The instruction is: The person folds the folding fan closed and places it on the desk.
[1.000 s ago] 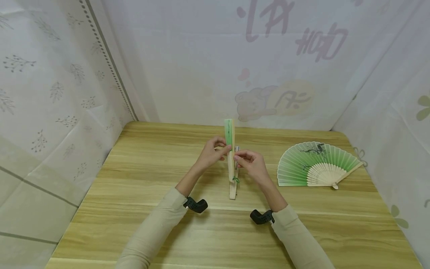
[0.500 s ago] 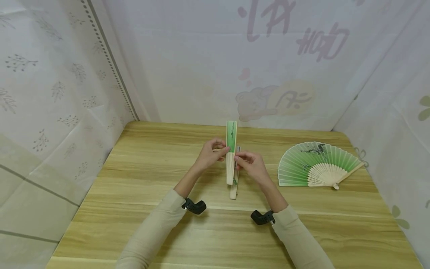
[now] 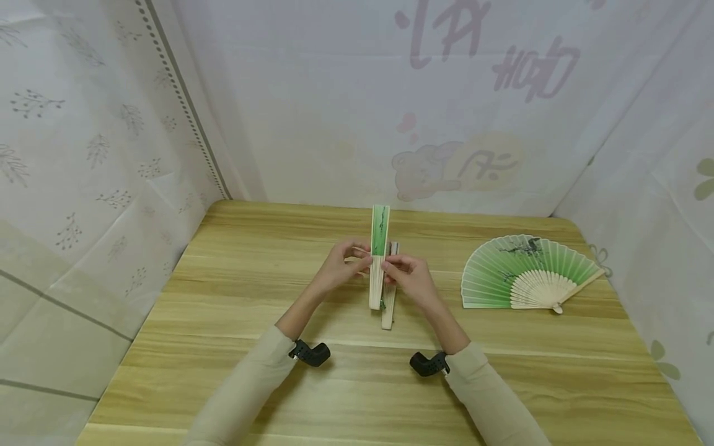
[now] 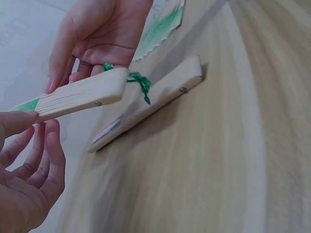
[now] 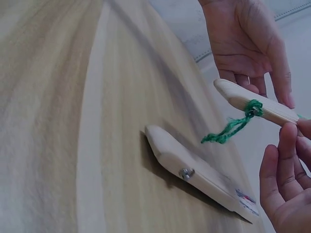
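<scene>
A folded hand fan with green fabric and pale wooden ribs is held above the table between both hands. My left hand pinches its left side with thumb and fingers; my right hand pinches the right side. A green cord dangles from the ribs near the pivot end, seen in both wrist views. Below lies a second folded fan on the table, partly covered by the held one in the head view. To the right rests a spread green fan with a dark bird-and-branch print.
The wooden table ends at a pale printed curtain at the back, with more curtain on both sides. Each wrist wears a black camera mount, the left mount and the right mount.
Both hands have come slightly nearer and to the left with the folded fan. The fan has turned from its edge to show its printed green face. The other fans lie still.
</scene>
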The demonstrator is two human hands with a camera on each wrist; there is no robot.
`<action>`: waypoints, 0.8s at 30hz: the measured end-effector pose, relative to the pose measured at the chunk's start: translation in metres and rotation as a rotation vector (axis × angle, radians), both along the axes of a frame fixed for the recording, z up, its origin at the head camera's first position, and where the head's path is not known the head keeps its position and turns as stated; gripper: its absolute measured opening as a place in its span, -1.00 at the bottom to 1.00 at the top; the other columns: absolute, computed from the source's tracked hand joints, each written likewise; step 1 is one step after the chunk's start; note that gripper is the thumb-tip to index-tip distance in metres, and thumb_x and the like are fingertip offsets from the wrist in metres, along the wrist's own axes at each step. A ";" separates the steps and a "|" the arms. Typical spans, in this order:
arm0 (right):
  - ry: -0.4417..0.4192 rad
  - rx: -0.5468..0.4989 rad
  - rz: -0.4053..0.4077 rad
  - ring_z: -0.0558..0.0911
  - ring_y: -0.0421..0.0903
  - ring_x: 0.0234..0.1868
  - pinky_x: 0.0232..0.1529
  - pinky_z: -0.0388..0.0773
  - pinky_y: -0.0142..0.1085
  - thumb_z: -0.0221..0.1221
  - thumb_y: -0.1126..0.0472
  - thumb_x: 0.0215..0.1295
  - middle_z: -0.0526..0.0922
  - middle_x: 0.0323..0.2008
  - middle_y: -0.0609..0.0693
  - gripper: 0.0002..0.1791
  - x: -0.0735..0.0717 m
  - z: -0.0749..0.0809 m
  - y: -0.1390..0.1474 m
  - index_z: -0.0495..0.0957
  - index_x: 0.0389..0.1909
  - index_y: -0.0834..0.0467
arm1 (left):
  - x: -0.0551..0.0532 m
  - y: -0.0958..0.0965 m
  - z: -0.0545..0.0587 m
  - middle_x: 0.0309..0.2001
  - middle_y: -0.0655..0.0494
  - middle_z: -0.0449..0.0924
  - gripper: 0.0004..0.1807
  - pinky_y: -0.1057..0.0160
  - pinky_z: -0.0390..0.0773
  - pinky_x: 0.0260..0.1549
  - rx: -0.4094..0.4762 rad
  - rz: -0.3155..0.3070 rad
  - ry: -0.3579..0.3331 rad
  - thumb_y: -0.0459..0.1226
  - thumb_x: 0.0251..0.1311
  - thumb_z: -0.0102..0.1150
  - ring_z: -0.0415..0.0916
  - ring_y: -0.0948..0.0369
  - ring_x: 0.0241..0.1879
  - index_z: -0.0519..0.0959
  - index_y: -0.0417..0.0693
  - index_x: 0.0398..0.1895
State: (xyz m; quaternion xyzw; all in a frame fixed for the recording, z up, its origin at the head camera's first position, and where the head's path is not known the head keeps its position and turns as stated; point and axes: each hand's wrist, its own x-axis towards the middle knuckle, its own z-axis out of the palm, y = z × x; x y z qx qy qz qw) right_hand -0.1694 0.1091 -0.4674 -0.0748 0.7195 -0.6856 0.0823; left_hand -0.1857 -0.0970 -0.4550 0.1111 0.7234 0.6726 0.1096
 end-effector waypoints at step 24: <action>-0.057 0.025 -0.072 0.68 0.05 -0.31 -0.20 0.72 -0.11 0.27 0.31 0.43 0.70 -0.27 0.17 -0.76 0.009 -0.002 -0.042 0.66 -0.02 0.39 | 0.020 -0.029 -0.014 -0.05 -0.27 0.56 -0.63 -0.15 0.68 -0.18 -0.055 0.055 0.000 -0.37 0.41 0.23 0.68 -0.05 -0.23 0.45 -0.38 0.18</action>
